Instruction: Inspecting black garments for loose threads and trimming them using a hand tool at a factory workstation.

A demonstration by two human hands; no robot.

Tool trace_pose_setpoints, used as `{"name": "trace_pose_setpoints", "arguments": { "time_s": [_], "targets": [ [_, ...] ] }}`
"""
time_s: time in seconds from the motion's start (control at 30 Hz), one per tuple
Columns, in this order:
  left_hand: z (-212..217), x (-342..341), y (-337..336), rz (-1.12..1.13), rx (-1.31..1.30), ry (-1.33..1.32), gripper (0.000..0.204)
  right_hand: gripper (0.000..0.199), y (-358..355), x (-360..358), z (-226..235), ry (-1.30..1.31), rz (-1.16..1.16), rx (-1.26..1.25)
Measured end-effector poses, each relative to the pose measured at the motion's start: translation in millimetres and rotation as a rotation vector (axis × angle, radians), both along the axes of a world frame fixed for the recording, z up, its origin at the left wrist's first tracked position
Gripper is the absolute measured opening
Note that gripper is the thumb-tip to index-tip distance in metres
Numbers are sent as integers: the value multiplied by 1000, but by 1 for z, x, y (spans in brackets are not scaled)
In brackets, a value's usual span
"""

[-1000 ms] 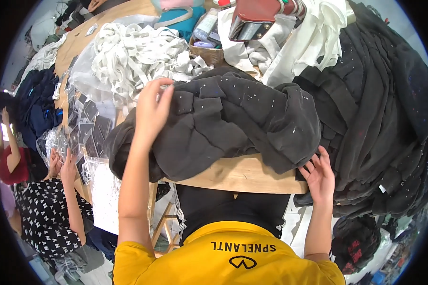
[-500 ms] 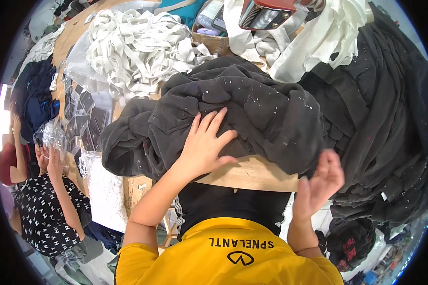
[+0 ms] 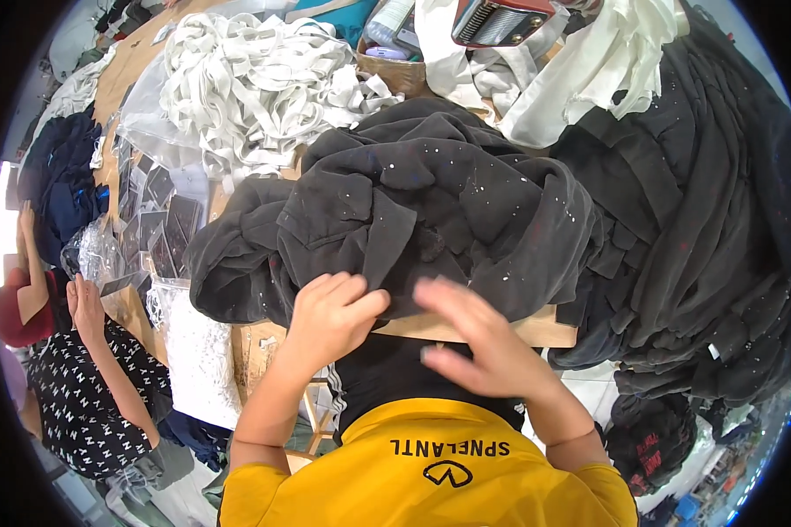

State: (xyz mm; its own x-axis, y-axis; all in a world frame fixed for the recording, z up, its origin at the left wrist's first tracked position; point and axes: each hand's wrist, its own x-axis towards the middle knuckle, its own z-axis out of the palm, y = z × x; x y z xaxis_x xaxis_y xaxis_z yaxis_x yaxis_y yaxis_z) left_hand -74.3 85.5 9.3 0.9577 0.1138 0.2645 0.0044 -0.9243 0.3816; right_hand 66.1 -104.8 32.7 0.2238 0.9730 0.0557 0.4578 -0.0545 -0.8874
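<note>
A bunched dark grey garment (image 3: pixel 492 211) of thick fabric, flecked with white specks, lies in a heap at the table's near edge. Its exact kind is lost in the folds. My left hand (image 3: pixel 332 318) has its fingers curled on a fold at the garment's near side, pinching the cloth. To its right, my right hand (image 3: pixel 483 344) hovers at the near edge, slightly smeared, with thumb and fingers apart and nothing in them. A loose flap of the garment stands up just beyond my left hand.
White elastic strips (image 3: pixel 255 88) pile up at the far left, beside a box of small items (image 3: pixel 391 70). White cloth (image 3: pixel 580 88) hangs near a red machine part (image 3: pixel 501 22). More dark fabric (image 3: pixel 703 211) fills the right. A co-worker (image 3: pixel 88 386) sits at left.
My left hand has drawn back from the middle of the garment and closed on its near edge. My right hand has swung left from the garment's right side. The fabric has shifted slightly.
</note>
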Motion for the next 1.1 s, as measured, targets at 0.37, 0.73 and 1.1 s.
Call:
{"name": "trace_pose_setpoints", "arguments": {
  "time_s": [0.37,0.73,1.1],
  "targets": [
    [-8,-37,-7,140,-581,4,35,45,-13,3,-57,-291,-293,-134],
    [-32,-6,-70,578,-1564,-393,33,19,1,-37,-75,2,-276,55],
    [-19,0,-50,602,-1835,-535,24,33,-24,-5,-40,645,-268,350]
  ]
}}
